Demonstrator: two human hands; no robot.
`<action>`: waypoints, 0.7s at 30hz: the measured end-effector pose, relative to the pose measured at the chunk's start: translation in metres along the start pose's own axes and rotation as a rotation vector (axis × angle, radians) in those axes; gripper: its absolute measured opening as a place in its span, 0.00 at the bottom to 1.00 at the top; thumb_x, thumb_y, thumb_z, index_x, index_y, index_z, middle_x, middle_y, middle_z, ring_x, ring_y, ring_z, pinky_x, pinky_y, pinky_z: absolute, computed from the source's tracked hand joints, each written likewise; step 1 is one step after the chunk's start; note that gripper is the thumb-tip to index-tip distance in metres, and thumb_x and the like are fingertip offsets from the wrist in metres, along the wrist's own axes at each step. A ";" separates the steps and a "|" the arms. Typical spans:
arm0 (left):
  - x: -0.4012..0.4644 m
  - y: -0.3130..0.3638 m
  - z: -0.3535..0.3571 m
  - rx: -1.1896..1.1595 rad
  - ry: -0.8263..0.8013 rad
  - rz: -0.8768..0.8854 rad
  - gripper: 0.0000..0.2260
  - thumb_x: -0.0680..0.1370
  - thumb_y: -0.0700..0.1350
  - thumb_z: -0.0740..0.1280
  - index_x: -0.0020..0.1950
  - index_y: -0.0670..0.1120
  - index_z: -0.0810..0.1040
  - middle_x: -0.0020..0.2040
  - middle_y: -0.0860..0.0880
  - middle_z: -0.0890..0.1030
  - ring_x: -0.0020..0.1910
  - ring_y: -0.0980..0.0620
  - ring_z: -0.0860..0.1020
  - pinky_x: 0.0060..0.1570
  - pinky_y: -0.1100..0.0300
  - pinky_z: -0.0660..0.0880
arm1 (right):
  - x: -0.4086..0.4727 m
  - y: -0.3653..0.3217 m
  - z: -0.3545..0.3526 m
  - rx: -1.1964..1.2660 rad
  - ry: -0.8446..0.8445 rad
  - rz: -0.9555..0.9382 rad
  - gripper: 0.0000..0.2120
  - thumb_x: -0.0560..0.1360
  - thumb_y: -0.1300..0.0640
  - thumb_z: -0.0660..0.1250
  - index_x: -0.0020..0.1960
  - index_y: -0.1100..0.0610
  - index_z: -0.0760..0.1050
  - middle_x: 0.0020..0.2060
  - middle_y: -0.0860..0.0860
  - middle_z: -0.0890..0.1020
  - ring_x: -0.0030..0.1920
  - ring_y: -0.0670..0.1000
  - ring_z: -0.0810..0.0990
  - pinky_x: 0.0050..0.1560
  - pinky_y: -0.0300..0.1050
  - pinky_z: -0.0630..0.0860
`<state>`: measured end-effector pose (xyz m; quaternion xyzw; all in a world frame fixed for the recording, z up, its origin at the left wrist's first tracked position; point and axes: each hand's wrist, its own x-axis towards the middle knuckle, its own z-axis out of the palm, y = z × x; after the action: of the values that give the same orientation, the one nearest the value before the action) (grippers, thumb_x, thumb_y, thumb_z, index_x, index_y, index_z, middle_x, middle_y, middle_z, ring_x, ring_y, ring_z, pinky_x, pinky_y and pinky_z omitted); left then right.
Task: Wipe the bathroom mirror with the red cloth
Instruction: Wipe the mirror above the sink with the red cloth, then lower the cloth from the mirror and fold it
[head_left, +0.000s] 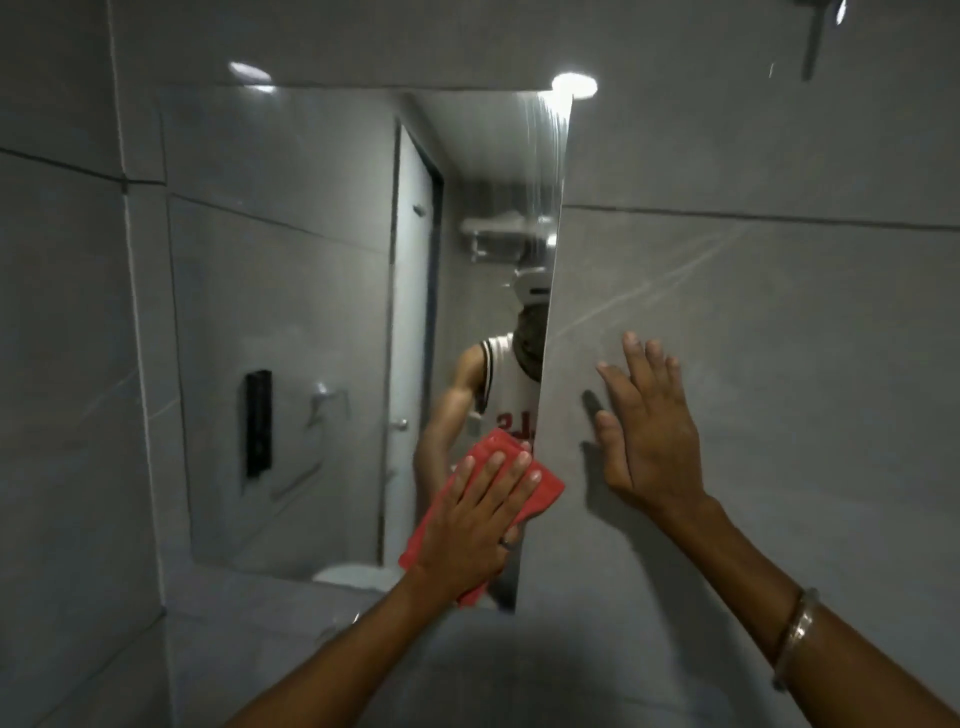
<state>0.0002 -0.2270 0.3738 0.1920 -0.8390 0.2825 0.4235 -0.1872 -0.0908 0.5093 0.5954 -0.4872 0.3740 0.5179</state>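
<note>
A frameless mirror (291, 312) hangs on a grey tiled wall (753, 208). A red cloth (543, 486) lies pressed flat near the mirror's lower right corner, while a bare hand (652, 431) rests on the tiles just beside its right edge.

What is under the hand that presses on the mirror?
Under the left hand lies the red cloth, pressed flat against the mirror near its lower right corner. The glass beneath the cloth is covered, so its state cannot be seen.
</note>
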 end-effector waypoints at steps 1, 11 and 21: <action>-0.019 0.007 0.003 -0.004 -0.062 0.021 0.38 0.76 0.47 0.70 0.84 0.48 0.59 0.84 0.45 0.60 0.84 0.42 0.57 0.84 0.42 0.49 | -0.012 -0.007 -0.003 0.005 -0.041 0.002 0.24 0.82 0.54 0.58 0.76 0.61 0.66 0.79 0.64 0.65 0.83 0.58 0.54 0.85 0.55 0.48; -0.174 0.083 -0.011 -0.706 -0.532 -0.311 0.22 0.82 0.37 0.58 0.77 0.42 0.68 0.79 0.40 0.68 0.81 0.53 0.60 0.80 0.68 0.50 | -0.172 -0.075 -0.022 0.245 -0.424 0.235 0.22 0.83 0.52 0.57 0.72 0.60 0.74 0.78 0.59 0.68 0.84 0.52 0.55 0.85 0.45 0.50; -0.186 0.187 -0.029 -1.908 -0.468 -1.967 0.11 0.77 0.39 0.64 0.55 0.35 0.82 0.44 0.38 0.87 0.38 0.43 0.86 0.47 0.51 0.83 | -0.332 -0.174 -0.061 1.310 -0.900 2.162 0.20 0.83 0.43 0.61 0.56 0.55 0.86 0.51 0.54 0.88 0.48 0.53 0.88 0.48 0.48 0.81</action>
<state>0.0186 -0.0501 0.1771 0.3796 -0.2781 -0.8421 0.2634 -0.0965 0.0312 0.1616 0.1212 -0.5692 0.5284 -0.6182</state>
